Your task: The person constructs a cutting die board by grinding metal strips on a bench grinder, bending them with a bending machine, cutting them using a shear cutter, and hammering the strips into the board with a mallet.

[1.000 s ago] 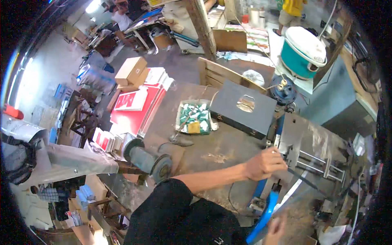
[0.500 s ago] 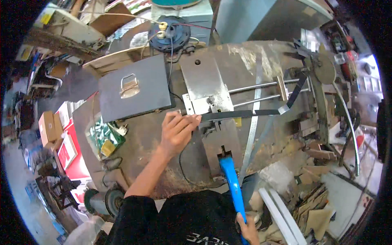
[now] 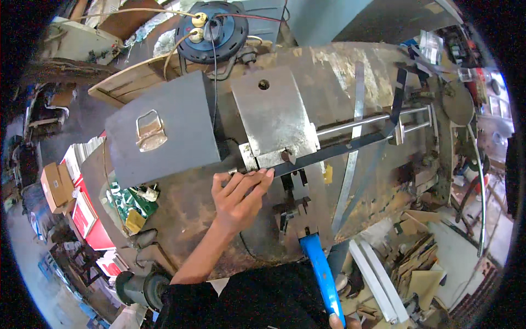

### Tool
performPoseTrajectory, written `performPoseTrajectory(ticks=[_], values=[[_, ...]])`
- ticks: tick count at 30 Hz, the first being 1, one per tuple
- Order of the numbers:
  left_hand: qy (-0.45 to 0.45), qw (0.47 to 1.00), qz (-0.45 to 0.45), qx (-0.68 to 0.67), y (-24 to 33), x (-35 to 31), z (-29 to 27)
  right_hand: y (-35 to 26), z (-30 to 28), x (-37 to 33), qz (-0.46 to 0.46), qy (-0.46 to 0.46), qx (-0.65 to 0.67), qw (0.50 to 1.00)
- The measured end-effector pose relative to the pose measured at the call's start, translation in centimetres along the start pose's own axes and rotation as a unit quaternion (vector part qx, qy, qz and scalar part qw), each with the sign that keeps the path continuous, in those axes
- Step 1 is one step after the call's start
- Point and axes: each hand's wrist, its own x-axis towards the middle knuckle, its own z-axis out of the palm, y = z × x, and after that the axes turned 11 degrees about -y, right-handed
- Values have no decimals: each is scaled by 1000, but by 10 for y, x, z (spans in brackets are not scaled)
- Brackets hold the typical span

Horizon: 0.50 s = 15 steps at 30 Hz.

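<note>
My left hand (image 3: 241, 200) reaches to the middle of the bench, its fingers closed on the near end of a dark flat strip (image 3: 339, 147). The strip lies across a steel bending fixture (image 3: 268, 109), against the edge of its plate, and runs right. Near its far end it turns sharply away from me. My right hand (image 3: 341, 322), partly cut off by the lower edge, is wrapped round a long blue lever handle (image 3: 323, 274). The lever's upper end meets the near part of the fixture. The strip's end under my left fingers is hidden.
Two steel rods (image 3: 361, 123) extend right from the fixture to a stop block. A dark grey box (image 3: 170, 131) with a metal handle sits left, beside a green packet (image 3: 131, 205). Behind stands a blue cable reel (image 3: 213, 41); a bench grinder (image 3: 142, 289) is near left.
My view has shifted, so the bench appears larger and lower. The strip now lies more slanted in the picture, its right part higher. Both hands keep their grip; the right hand sits lower in view.
</note>
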Motion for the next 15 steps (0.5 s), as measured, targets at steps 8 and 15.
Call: performPoseTrajectory(ticks=[8, 15], values=[[-23, 999, -21, -23, -3, 3, 0, -34, -10, 4, 14, 3, 31, 999], [-16, 999, -23, -41, -6, 1, 2, -43, -4, 5, 27, 18, 77, 997]])
